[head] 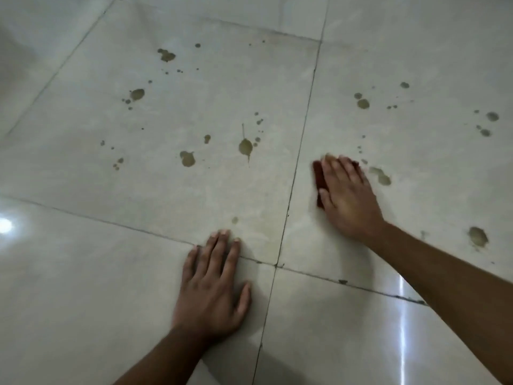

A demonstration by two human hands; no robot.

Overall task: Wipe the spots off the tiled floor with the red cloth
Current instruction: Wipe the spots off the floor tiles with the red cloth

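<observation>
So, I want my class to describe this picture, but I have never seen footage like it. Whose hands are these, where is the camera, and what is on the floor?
There is one picture, from a camera worn on a person's head, looking down at their own bare hands. The left hand rests flat on the tiled floor, empty. The right hand presses a red cloth flat onto the tiles, fingers spread over it. Brownish spots are scattered across the tiles beyond the hands and to the right.

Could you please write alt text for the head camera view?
The right hand presses a red cloth flat on a pale tiled floor dotted with brownish spots, while the left hand rests flat nearby.
</observation>
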